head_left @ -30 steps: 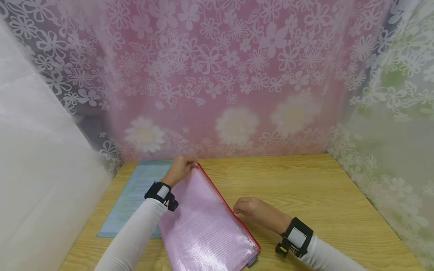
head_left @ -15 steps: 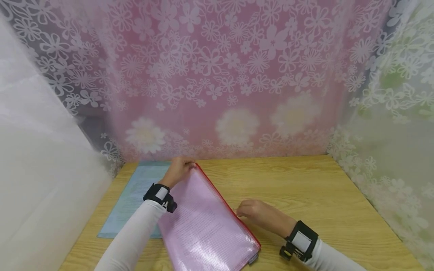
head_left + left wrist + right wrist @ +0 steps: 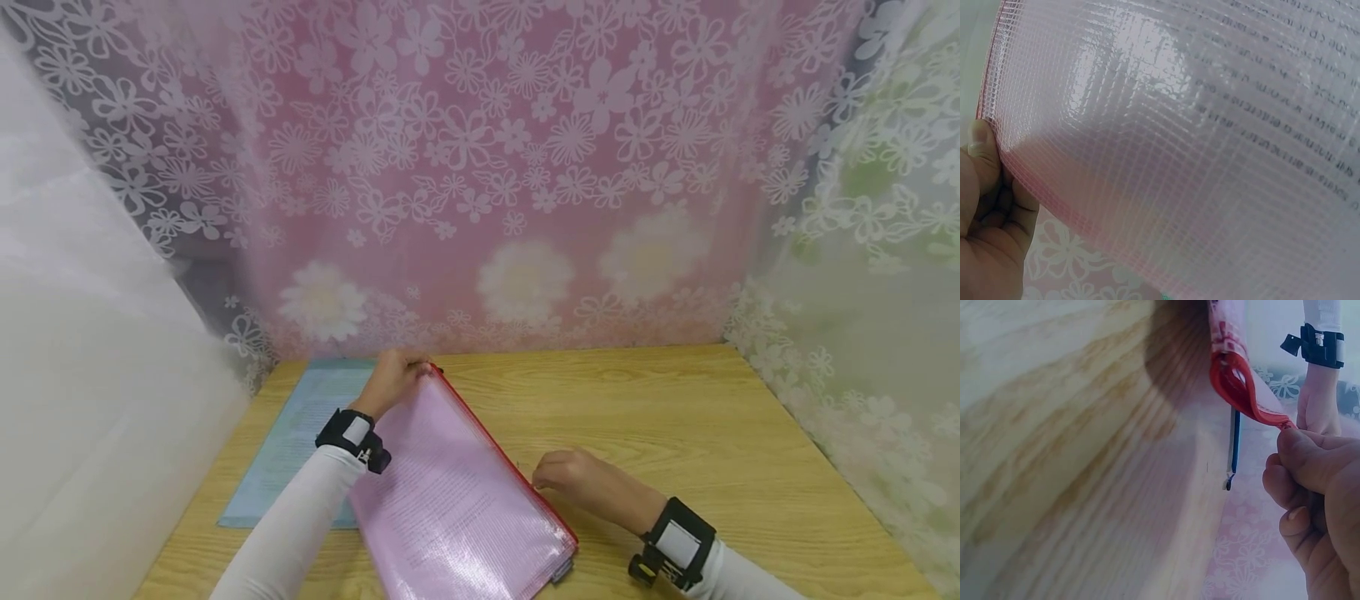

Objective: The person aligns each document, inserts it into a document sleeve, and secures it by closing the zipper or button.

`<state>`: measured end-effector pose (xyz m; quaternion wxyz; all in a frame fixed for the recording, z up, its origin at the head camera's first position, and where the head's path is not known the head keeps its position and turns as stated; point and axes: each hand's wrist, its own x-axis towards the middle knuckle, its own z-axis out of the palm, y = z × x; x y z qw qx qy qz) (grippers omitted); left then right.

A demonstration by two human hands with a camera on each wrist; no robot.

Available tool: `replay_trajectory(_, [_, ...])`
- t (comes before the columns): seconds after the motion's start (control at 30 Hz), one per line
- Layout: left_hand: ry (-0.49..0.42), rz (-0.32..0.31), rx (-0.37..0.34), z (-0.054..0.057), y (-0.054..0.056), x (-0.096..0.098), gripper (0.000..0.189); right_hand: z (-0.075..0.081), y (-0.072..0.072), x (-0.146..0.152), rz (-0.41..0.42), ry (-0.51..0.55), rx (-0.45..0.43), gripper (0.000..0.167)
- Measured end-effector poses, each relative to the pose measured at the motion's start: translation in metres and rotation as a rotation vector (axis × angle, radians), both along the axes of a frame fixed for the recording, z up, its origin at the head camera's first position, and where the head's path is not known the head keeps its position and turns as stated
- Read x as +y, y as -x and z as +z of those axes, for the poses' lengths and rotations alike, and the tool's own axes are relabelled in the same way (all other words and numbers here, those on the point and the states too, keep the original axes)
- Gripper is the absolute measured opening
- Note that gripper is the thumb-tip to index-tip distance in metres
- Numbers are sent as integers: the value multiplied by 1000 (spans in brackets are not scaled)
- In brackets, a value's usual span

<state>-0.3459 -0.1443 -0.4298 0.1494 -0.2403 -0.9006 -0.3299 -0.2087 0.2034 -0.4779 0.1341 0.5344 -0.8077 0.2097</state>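
Observation:
A pink translucent mesh zip pouch [image 3: 442, 492] lies slanted on the table, with printed text showing through it. Its upper corner is pinched between the thumb and fingers of my left hand [image 3: 393, 382]; the left wrist view shows the thumb [image 3: 980, 136] on the pouch's edge. Along the pouch's right side runs a red zipper [image 3: 480, 425]. My right hand [image 3: 581, 483] pinches this zipper partway down; whether a slider is between the fingertips is hidden. In the right wrist view the red zipper edge [image 3: 1235, 387] bulges apart in a loop beside the right thumb.
A light blue pouch [image 3: 300, 450] with printed text lies flat at the left, partly under the pink pouch and left arm. The wooden table [image 3: 637, 392] extends right. Floral curtains [image 3: 495, 167] stand behind and right, a white sheet [image 3: 90, 375] at left.
My right hand has slid down and to the right along the red zipper. My left hand stays at the upper corner, and the pouch has hardly shifted.

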Motion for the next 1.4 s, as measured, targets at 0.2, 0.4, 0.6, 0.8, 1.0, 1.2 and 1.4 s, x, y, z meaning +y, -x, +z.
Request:
replay_trajectory(0.2, [3, 2, -21, -1, 0, -1, 15, 0, -1, 0, 14, 11, 4, 27])
replay_trajectory(0.4, [7, 9, -10, 0, 1, -3, 16, 3, -3, -1, 39, 20, -11, 27])
replay_trajectory(0.6, [10, 29, -22, 1, 3, -5, 15, 5, -3, 1, 15, 7, -91, 27])
replay_trajectory(0.8, [11, 22, -8, 2, 0, -5, 13, 3, -6, 2, -6, 24, -168, 25])
replay_trajectory(1.0, [9, 23, 19, 5, 0, -6, 14, 6, -8, 1, -45, 23, -157, 24])
replay_trajectory(1.2, [-1, 51, -18, 5, 0, -11, 17, 9, -11, 2, -41, 8, -161, 25])
replay_trajectory(1.4, [3, 49, -13, 5, 0, -12, 18, 8, -11, 3, -26, -9, -179, 24])
